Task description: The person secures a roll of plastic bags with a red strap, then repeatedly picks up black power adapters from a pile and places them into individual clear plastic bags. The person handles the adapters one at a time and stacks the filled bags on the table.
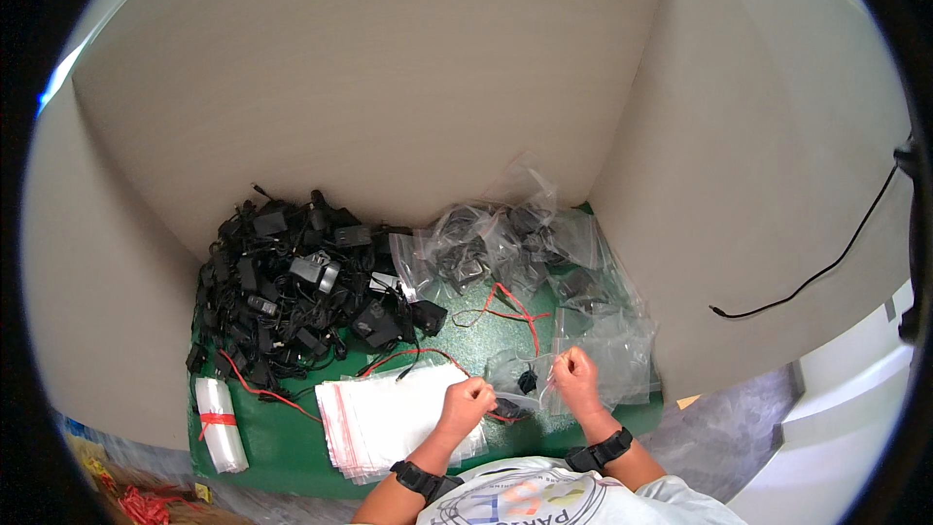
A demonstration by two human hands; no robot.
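Observation:
My left hand (pixel 470 401) and my right hand (pixel 574 373) are each closed on the edge of one clear plastic zip bag (pixel 528 402). The bag stretches between them above the green table, with a black adapter or cable (pixel 514 408) inside or right behind it; which, I cannot tell. Under and beside my left hand lies a stack of flat zip bags (pixel 397 415) with red seal lines. Beyond my right hand are loose clear bags (pixel 612 350). Both wrists wear black bands.
A big heap of black power adapters with cables (pixel 291 292) fills the left of the green table (pixel 291 467). Bagged adapters (pixel 496 240) lie at the back. Red ties (pixel 510 313) and a rolled plastic bundle (pixel 221 426) are on the table. Partition walls (pixel 408 87) enclose it.

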